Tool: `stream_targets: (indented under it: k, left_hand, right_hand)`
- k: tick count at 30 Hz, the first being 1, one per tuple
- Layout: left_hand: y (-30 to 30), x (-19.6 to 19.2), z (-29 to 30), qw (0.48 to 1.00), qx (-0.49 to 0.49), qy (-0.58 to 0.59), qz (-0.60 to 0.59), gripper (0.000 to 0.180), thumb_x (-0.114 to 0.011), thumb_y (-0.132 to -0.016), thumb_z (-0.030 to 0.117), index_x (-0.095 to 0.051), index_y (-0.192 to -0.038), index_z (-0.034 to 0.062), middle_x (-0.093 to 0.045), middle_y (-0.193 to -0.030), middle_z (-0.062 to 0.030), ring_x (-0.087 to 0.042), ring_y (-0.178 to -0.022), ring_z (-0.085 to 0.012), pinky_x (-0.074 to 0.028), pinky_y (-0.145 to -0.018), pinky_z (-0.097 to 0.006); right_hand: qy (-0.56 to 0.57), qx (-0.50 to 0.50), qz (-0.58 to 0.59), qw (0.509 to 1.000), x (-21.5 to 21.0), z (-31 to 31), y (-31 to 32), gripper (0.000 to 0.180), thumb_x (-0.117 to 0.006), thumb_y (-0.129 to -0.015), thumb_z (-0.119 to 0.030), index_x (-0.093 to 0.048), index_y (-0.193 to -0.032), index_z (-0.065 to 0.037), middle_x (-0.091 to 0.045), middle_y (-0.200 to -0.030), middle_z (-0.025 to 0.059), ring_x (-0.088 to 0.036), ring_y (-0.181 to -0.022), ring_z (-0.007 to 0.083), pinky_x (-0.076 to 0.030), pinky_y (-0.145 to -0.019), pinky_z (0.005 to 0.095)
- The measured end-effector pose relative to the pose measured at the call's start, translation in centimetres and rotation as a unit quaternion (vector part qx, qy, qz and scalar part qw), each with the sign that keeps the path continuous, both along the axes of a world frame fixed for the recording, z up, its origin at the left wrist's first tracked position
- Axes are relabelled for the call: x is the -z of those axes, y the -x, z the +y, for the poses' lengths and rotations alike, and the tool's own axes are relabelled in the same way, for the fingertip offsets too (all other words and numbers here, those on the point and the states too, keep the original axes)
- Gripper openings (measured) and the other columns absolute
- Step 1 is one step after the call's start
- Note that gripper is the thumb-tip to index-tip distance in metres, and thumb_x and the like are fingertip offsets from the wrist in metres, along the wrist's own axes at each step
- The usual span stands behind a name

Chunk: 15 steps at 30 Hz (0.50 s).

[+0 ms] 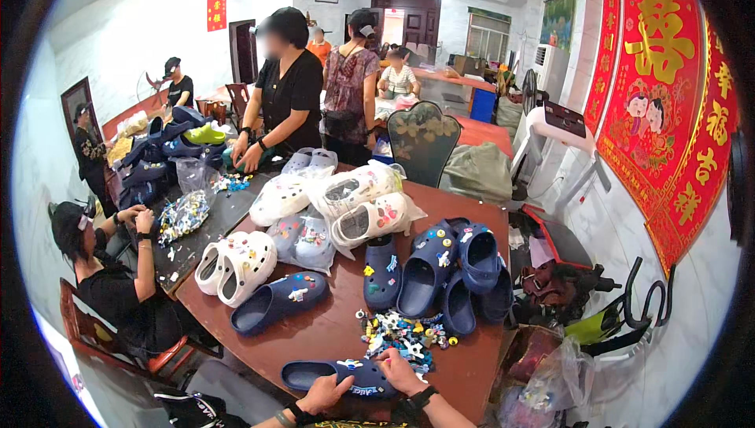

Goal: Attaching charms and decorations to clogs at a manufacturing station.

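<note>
A navy clog [307, 373] lies at the table's near edge, toe to the right, with charms on its upper. My left hand [324, 393] grips its near side, thumb over the upper. Fingertips of my right hand [401, 373] are pinched together at the toe; whatever they pinch is too small to make out. Just beyond is a loose pile of small colourful shoe charms [401, 337]. Behind it stand several navy clogs [421, 278] with charms on some. Another navy clog [279, 302] and a pair of white clogs [236, 267] sit to the left.
Bagged white clogs [366, 208] and bagged pale blue clogs [303, 241] lie farther back on the brown table [236, 349]. At left, a seated person [118, 278] works beside a dark table with a bag of charms [185, 215]. Exercise equipment [629, 302] stands at right.
</note>
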State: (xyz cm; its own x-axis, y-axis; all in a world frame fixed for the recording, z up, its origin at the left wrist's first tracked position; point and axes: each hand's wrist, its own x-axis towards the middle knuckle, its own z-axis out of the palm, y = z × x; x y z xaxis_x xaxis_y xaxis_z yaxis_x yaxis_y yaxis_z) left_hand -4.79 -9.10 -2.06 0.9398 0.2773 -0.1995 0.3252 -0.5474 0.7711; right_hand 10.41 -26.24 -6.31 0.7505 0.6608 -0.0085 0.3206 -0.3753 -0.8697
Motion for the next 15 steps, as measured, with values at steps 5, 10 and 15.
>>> stream_targets:
  k: [5,10,15]
  left_hand:
    - [0.0,-0.6,-0.4,0.999,-0.013,0.029,-0.034,0.045,-0.051,-0.094,0.043,-0.064,-0.097,0.0002,-0.065,-0.083,-0.0273,-0.063,-0.083,-0.0439,-0.05,-0.072,-0.048]
    - [-0.2,-0.1,0.0,0.999,-0.021,0.019,0.046,0.046,-0.052,-0.093,0.045,-0.065,-0.095,0.0011,-0.065,-0.084,-0.0267,-0.063,-0.084,-0.0435,-0.05,-0.073,-0.048]
    - [-0.1,1.1,0.2,1.0,-0.012,0.006,0.008,0.046,-0.053,-0.092,0.046,-0.065,-0.094,0.0013,-0.065,-0.084,-0.0269,-0.063,-0.083,-0.044,-0.049,-0.073,-0.049]
  right_hand:
    - [0.069,-0.116,-0.114,0.984,1.5,1.4,-0.9,0.046,-0.058,-0.092,-0.04,-0.056,-0.113,0.001,-0.059,-0.107,0.0197,-0.05,-0.106,0.037,-0.039,-0.093,0.0426]
    - [0.109,-0.176,-0.112,0.972,0.4,2.5,-1.4,0.047,-0.057,-0.093,-0.038,-0.055,-0.118,0.001,-0.058,-0.114,0.0214,-0.052,-0.106,0.0374,-0.039,-0.094,0.0445]
    - [-0.034,-0.164,-0.146,0.975,-1.0,2.5,-1.1,0.049,-0.058,-0.092,-0.034,-0.051,-0.125,0.001,-0.058,-0.119,0.0215,-0.051,-0.116,0.0345,-0.037,-0.101,0.0434]
